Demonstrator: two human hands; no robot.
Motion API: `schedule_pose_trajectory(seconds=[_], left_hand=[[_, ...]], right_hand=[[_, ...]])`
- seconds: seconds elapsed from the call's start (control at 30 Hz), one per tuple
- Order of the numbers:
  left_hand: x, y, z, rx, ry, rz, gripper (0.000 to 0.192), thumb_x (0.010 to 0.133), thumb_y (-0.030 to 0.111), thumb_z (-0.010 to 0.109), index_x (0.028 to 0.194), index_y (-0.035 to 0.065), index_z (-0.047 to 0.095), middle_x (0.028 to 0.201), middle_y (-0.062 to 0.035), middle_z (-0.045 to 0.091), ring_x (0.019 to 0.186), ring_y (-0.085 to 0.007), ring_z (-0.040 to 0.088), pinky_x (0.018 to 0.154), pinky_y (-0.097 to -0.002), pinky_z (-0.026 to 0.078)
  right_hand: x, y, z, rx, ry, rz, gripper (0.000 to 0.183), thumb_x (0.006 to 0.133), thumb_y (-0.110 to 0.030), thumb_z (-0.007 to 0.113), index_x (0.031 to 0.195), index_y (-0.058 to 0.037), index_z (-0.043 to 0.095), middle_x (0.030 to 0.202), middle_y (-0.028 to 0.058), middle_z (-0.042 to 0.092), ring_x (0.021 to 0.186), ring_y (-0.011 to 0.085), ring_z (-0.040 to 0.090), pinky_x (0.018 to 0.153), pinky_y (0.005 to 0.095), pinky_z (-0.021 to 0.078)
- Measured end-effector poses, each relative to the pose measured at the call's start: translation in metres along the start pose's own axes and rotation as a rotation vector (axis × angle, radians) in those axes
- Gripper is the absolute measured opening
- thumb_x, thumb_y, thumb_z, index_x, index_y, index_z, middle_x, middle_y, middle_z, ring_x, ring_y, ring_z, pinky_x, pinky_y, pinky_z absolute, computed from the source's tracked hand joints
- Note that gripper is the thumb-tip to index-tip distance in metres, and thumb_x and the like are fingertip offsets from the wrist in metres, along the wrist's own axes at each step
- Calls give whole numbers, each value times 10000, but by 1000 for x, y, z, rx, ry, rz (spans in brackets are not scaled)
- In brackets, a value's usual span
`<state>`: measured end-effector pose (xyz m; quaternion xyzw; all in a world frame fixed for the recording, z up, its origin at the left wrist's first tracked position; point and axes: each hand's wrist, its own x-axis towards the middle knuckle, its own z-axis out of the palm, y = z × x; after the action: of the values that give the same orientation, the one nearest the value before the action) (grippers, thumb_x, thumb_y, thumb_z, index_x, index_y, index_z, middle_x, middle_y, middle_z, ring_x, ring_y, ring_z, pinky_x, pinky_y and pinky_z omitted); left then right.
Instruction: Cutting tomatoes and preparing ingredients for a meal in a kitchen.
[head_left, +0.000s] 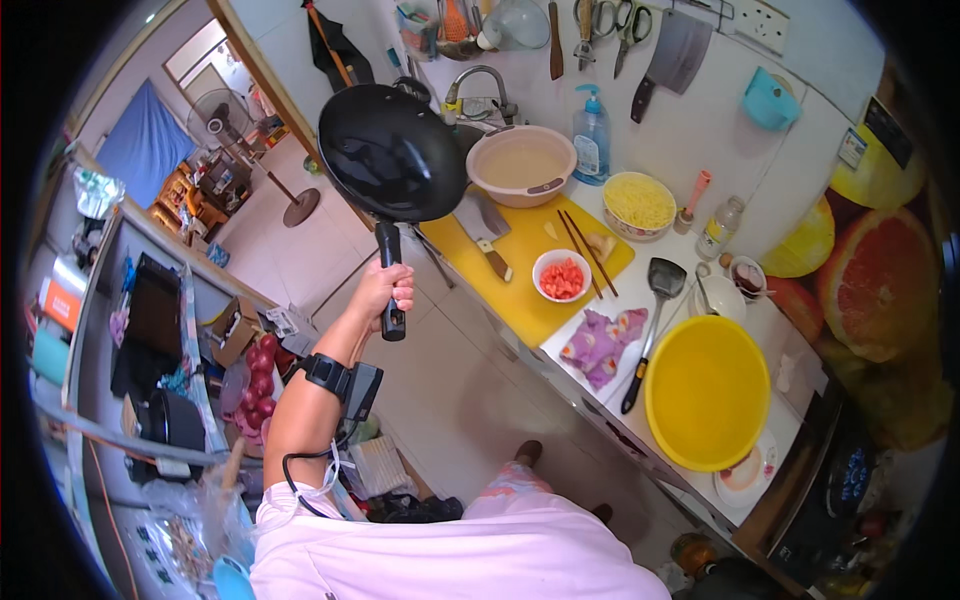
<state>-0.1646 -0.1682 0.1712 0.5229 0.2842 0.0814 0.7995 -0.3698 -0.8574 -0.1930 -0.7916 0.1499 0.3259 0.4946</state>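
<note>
My left hand (382, 291) is closed around the handle of a black wok (392, 154), raised to the left of the counter with its dark inner side showing. My right hand is out of view. On a yellow cutting board (517, 315) lie a cleaver (484, 229), a pair of wooden chopsticks (586, 251) and a small bowl of diced red food (561, 276). Behind the board are a pink basin of cloudy liquid (523, 161) and a bowl of pale yellow shreds (639, 202). A purple cloth (601, 346) and a metal spatula (654, 326) lie beside a yellow basin (707, 394).
A faucet (480, 82) and a blue pump bottle (592, 139) stand near the wall, where scissors (630, 37) and another cleaver (673, 64) hang. A glass jar (720, 227) stands at the counter's back. Crowded shelves and red netted produce (259, 375) are on the left.
</note>
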Motion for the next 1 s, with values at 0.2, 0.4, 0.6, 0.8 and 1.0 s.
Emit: schedule_pose_trajectory(seconds=[0.2, 0.4, 0.6, 0.8, 1.0], left_hand=[[106, 19, -55, 308, 253, 122, 141, 747, -4, 453, 659, 58, 362, 525, -26, 404, 380, -91, 389, 328, -256, 348], [168, 11, -67, 509, 408, 236, 94, 732, 5, 476, 744, 21, 384, 527, -54, 439, 364, -137, 432, 314, -280, 359], [196, -1, -81, 734, 485, 263, 124, 724, 48, 504, 784, 7, 404, 521, -69, 485, 363, -153, 473, 318, -296, 385], [198, -4, -76, 760, 512, 251, 118, 729, 48, 502, 781, 9, 403, 527, -67, 477, 371, -150, 466, 324, -297, 382], [170, 4, -65, 603, 393, 250, 77, 741, 26, 478, 757, 24, 403, 535, -54, 456, 377, -133, 441, 330, -284, 370]], right_hand=[[-14, -71, 47, 208, -30, 17, 171, 866, -39, 463, 987, 22, 567, 704, 84, 582, 588, 144, 550, 527, 274, 472], [-19, -91, 66, 143, 25, 135, 153, 868, -46, 478, 975, 16, 569, 690, 83, 593, 570, 135, 550, 519, 262, 474], [-30, -107, 77, 135, 58, 124, 145, 878, -71, 480, 963, 12, 563, 686, 80, 593, 564, 138, 555, 509, 266, 471], [-33, -106, 83, 185, 100, 193, 138, 878, -77, 484, 957, 10, 558, 699, 74, 579, 573, 145, 558, 517, 265, 479], [-36, -103, 75, 234, 97, 148, 133, 860, -48, 489, 953, 18, 558, 687, 78, 578, 574, 150, 562, 524, 266, 486]])
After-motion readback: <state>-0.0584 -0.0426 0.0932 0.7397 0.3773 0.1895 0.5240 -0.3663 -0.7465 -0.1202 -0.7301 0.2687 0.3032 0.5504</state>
